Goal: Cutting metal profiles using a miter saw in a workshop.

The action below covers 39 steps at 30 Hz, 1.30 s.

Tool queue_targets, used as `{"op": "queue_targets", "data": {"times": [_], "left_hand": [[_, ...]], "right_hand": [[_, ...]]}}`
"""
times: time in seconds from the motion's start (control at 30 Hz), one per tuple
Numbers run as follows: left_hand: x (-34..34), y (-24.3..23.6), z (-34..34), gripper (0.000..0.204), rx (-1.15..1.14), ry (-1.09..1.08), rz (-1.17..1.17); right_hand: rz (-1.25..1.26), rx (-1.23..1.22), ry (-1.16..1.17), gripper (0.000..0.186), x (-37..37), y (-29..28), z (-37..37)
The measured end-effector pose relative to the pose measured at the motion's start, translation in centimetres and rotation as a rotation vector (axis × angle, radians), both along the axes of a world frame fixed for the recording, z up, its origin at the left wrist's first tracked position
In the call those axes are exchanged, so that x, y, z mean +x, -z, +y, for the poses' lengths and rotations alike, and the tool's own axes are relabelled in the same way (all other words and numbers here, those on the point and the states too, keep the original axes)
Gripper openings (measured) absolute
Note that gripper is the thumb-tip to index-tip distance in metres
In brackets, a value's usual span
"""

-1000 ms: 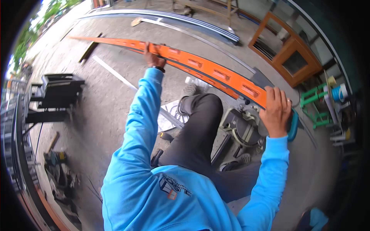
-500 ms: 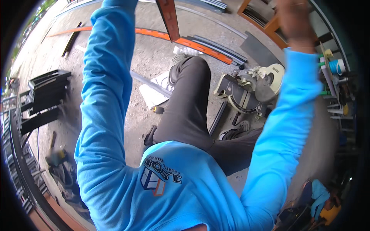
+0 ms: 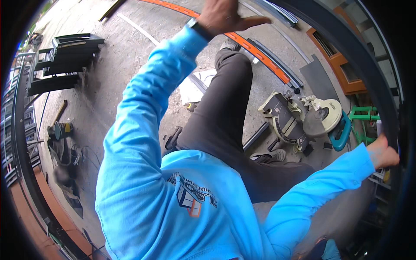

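"How far had the work been taken?"

"The dark bar (image 3: 353, 50) was held raised at the upper right, close before the head; it had not been laid down."

"How was it gripped?"

"Its near end appeared to be clasped in the curled fingers of the right hand (image 3: 383, 154). The left hand (image 3: 223, 17) was lifted with its thumb spread; its fingers were cut off by the upper edge, so whether anything was held there could not be told."

"And what had been put down?"

"An orange-faced strip (image 3: 265, 60) was laid on the floor (image 3: 121, 65), near the miter saw (image 3: 323, 117). No finished or remaining step could be judged beyond that."
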<state>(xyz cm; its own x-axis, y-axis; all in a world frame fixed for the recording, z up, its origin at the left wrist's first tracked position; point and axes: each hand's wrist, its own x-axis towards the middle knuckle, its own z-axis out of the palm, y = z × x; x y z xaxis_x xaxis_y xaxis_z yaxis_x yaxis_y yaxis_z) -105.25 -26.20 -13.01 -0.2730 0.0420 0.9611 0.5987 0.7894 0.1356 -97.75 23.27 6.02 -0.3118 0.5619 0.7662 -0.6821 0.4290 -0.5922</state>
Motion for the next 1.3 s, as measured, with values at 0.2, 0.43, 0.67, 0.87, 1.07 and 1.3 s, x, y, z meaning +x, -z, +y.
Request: {"op": "queue_targets", "data": {"times": [0.2, 0.43, 0.67, 0.87, 1.07, 1.3], "left_hand": [[12.1, 31.8, -16.3, 0.050, 0.307, -0.257, -1.492], [6.9, 40.3, -7.9, 0.074, -0.184, -0.398, -1.728], [3.3, 39.5, -7.7, 0.069, -0.427, -0.429, -2.085], [4.6, 35.4, -10.6, 0.033, -0.407, 0.174, -1.638], [8.0, 23.8, -11.9, 0.021, -0.034, 0.208, -1.384], [16.9, 20.2, -20.5, 0.060, 0.024, -0.045, -1.945]], "right_hand": [[0.000, -0.588, -0.372, 0.055, -3.4, 6.2, 2.9], [0.003, -0.576, -0.134, 0.053, -5.4, 7.8, -5.7], [-0.030, -0.519, -0.044, 0.061, -6.7, 8.5, -4.8], [0.020, -0.340, -0.011, 0.050, -5.5, 7.4, -5.7], [0.021, -0.290, 0.040, 0.048, -4.8, 7.3, -8.2], [0.131, -0.306, -0.075, 0.045, -3.3, 6.8, -6.0]]}}
